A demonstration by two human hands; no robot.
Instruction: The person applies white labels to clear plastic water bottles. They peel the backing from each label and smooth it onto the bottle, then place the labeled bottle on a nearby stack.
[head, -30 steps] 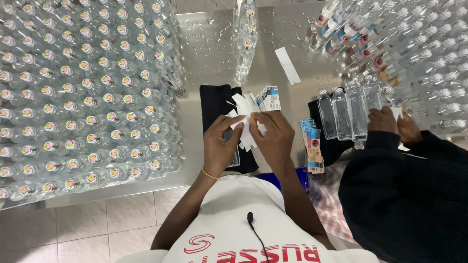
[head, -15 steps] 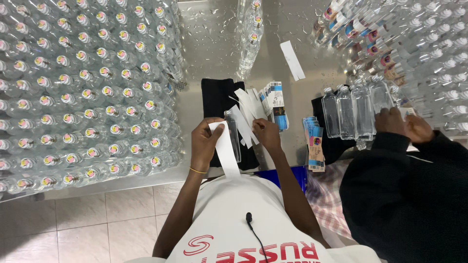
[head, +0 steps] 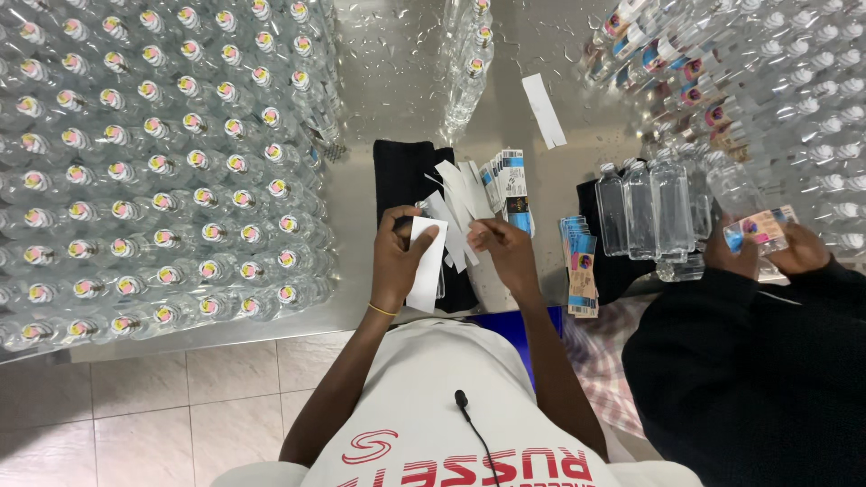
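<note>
Wet steel table [head: 397,72] fills the view. On it, the left hand [head: 397,257] pinches a white paper strip [head: 426,266] against a clear bottle lying on a black cloth [head: 401,176]. Just right, the right hand [head: 507,252] has its fingertips closed among loose white strips [head: 458,203]. Printed labels [head: 511,179] sit beyond. Capped bottles [head: 162,171] crowd the left; a co-worker's hands [head: 767,248] hold a labelled bottle far right.
</note>
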